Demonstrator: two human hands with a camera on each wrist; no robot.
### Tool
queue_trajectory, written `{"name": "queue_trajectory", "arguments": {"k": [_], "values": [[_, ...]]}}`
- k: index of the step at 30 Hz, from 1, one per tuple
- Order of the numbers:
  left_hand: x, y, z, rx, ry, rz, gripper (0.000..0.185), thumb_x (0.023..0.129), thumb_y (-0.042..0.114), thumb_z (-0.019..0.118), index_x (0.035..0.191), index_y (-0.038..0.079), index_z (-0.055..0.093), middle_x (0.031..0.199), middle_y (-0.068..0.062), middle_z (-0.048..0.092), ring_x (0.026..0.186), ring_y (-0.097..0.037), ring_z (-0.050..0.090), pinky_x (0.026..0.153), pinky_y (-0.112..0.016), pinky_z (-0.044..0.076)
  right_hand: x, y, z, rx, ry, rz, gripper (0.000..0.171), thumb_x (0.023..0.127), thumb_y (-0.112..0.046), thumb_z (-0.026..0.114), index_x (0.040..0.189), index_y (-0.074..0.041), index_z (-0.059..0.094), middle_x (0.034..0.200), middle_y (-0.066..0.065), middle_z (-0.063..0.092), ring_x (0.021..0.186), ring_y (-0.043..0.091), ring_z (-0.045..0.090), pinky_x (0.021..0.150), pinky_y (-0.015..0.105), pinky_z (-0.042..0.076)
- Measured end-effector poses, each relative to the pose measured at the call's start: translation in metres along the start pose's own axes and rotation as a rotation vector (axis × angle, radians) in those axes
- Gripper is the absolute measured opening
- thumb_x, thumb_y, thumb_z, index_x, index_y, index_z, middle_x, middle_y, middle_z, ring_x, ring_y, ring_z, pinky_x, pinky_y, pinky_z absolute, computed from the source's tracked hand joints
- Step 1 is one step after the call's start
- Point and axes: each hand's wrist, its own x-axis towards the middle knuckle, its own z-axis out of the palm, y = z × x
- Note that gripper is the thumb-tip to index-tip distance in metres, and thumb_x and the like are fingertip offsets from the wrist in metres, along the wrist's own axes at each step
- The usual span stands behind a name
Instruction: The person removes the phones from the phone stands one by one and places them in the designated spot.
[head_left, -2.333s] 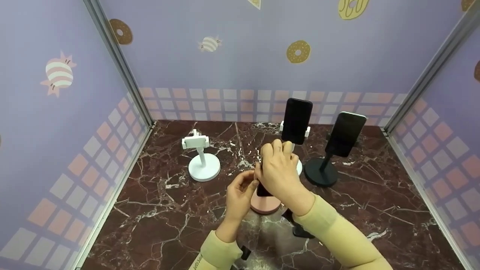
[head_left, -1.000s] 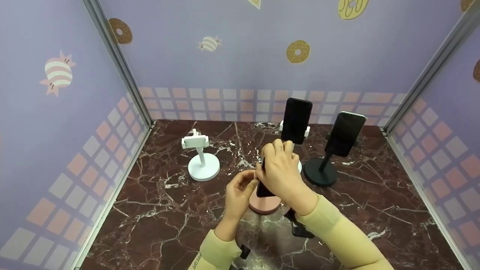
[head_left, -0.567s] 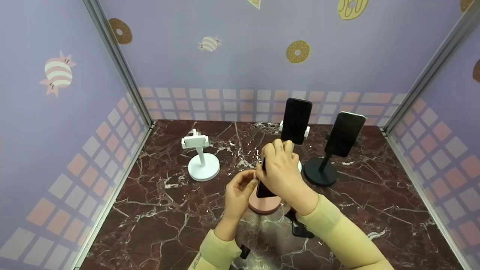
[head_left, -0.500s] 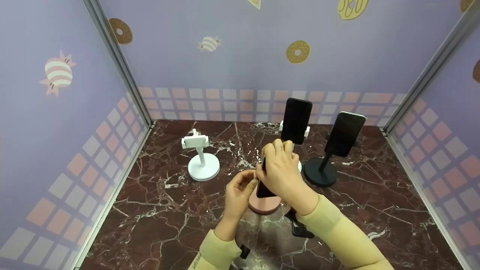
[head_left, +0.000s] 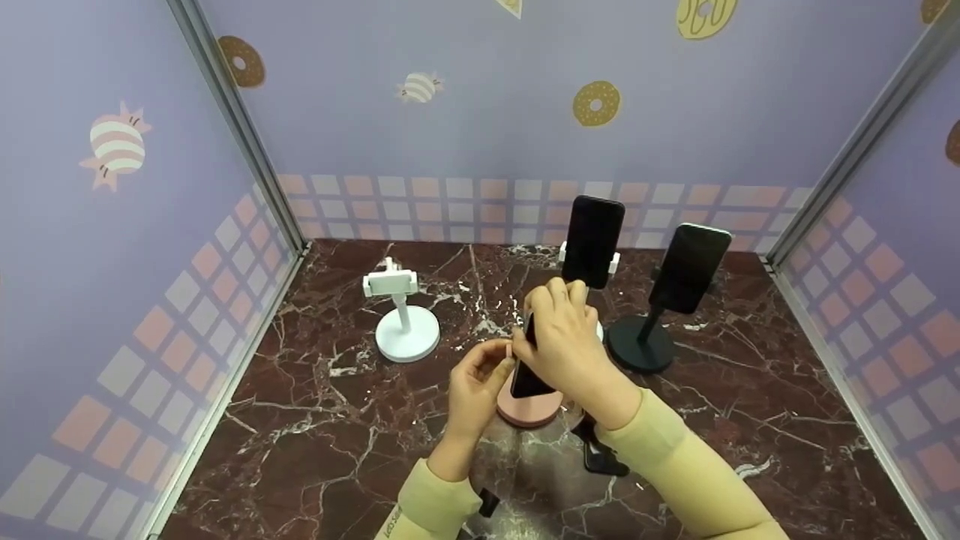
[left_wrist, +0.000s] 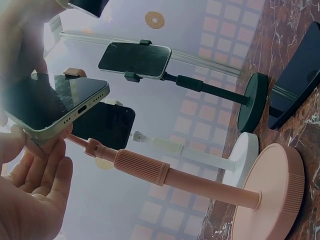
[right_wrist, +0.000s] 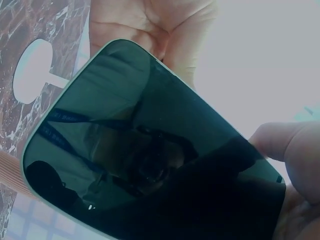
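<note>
A dark-screened phone (head_left: pixel 529 381) with a pale rim leans in the clamp of a pink phone stand (head_left: pixel 529 411). My right hand (head_left: pixel 568 341) grips this phone from above, its thumb along one edge in the right wrist view. Beside the phone's left edge, my left hand (head_left: pixel 472 394) pinches the stand's clamp arm between thumb and fingers. The left wrist view shows the pink clamp's far jaw over the phone's other edge, and the stand's pole (left_wrist: pixel 215 187) running down to a round base. In the head view my right hand covers most of the phone.
Behind my right hand, a white stand holds an upright phone (head_left: pixel 594 241). To its right is a black stand (head_left: pixel 643 345) with another phone (head_left: pixel 690 268). A white stand (head_left: pixel 409 335) without a phone stands at left. One more phone (head_left: pixel 604 460) lies on the marble-patterned table (head_left: pixel 322 450).
The phone in my right hand has tilted slightly, its lower end shifting left, so more of its screen shows. The right hand has moved a little; the left hand stays at the clamp.
</note>
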Motion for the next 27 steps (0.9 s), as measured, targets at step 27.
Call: {"name": "queue_trajectory", "arguments": {"k": [27], "values": [[0.0001,0.0011,0.0019,-0.007,0.019,-0.022,0.023,0.094,-0.005,0.068,0.115,-0.015,0.064,0.11,-0.03,0.068,0.099,-0.007,0.068,0.091,-0.022,0.058,-0.0002,0.0023,-0.0024,0.032,-0.004,-0.034,0.031,0.084,-0.018,0.076,0.098,-0.008,0.05,0.094,0.011,0.047,0.094,0.034,0.039,0.063,0.041,0.036]]}}
